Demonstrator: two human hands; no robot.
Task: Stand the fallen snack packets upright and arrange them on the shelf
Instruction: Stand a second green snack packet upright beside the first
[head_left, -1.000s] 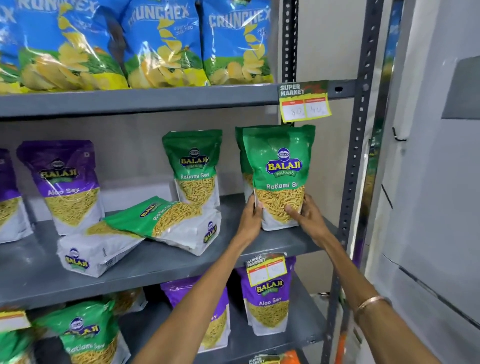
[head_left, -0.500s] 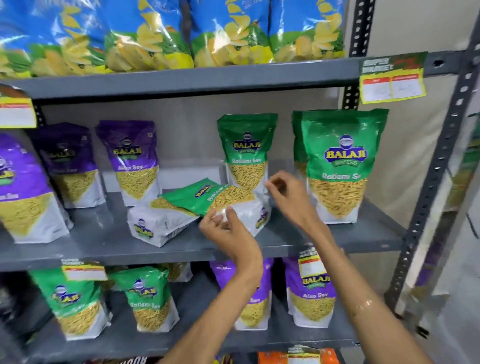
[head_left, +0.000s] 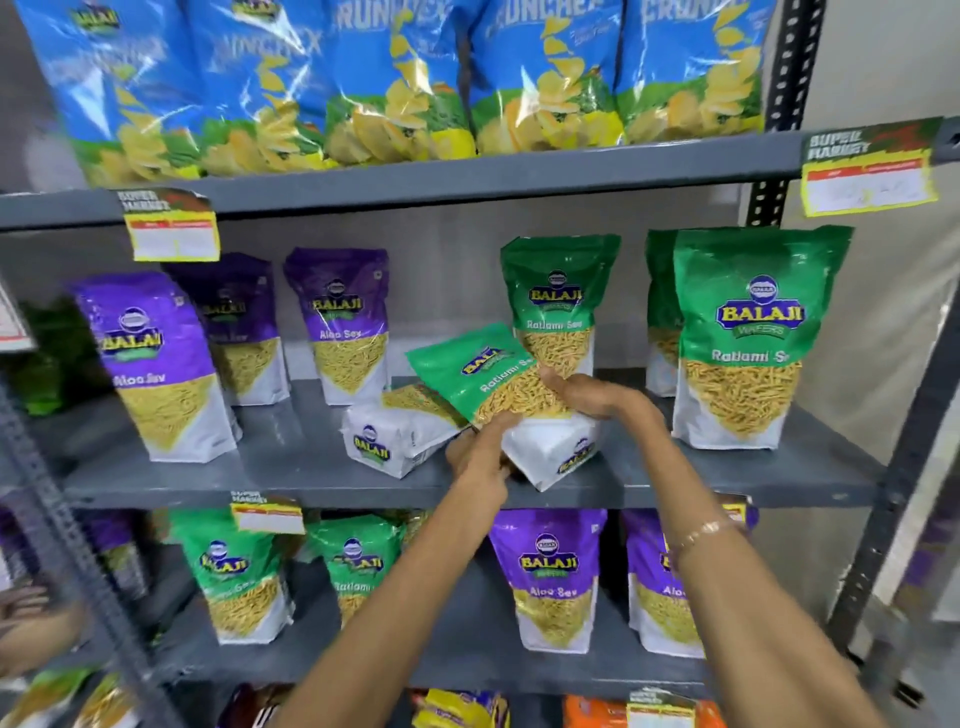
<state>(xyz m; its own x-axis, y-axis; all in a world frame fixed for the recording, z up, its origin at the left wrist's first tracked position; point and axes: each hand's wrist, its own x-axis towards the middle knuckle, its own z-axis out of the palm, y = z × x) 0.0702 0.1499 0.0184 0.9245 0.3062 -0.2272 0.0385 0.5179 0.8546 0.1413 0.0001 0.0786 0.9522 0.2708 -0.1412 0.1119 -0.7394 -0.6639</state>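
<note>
Tilted green packet (head_left: 488, 376) against seemingly fallen packet (head_left: 387, 436)

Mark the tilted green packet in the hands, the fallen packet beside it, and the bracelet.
Tilted green packet (head_left: 480, 371), head view, green upper face.
Fallen packet (head_left: 387, 441), head view, white bottom end.
Bracelet (head_left: 698, 534), head view, on the right wrist.

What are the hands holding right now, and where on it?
Both hands grip the tilted green Ratlami Sev packet: left hand at its lower left edge, right hand across its lower right side.
</note>
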